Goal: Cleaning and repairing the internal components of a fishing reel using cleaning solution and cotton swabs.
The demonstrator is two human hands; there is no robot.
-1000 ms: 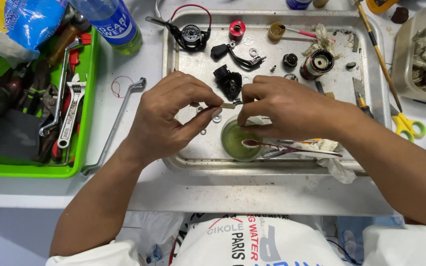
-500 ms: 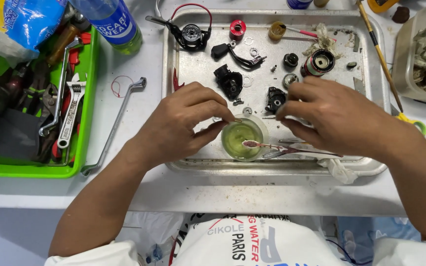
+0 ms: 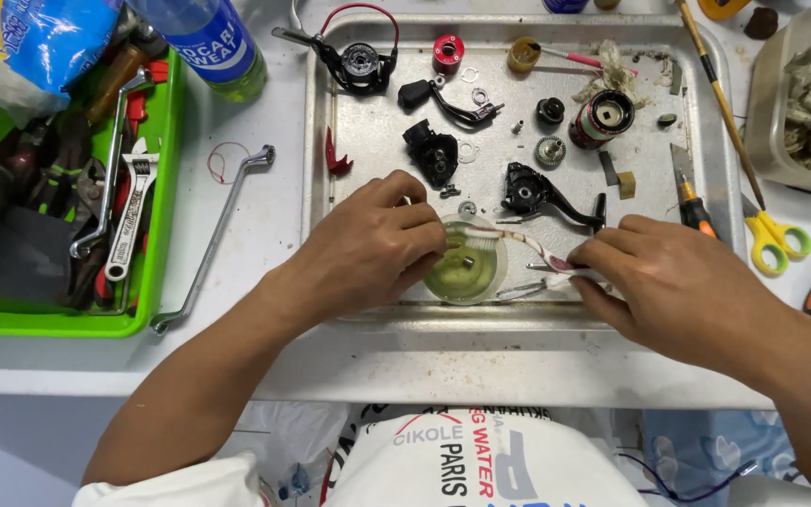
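Over the near edge of the metal tray (image 3: 725, 122), the left hand (image 3: 377, 249) is curling, knuckles up, with its fingertips resting on the rim of a small round cup (image 3: 466, 272) of greenish liquid that is sitting inside the tray; whether the fingers are pinching anything is hidden, so I cannot tell. Right of the cup, the right hand (image 3: 682, 286) is lying palm down, its fingers closing on the handle of a toothbrush (image 3: 527, 246) whose bristle head is reaching over the cup's rim. Farther back in the tray, black reel parts (image 3: 434, 150), a red spool (image 3: 447, 52), a gear (image 3: 549, 150) and washers are lying spread out. Left of the tray, a green bin (image 3: 157, 197) is holding an adjustable wrench (image 3: 131, 216) and other tools. Right of the tray, yellow scissors (image 3: 776, 239) are lying beside a clear tub (image 3: 772, 94) of crumpled rags
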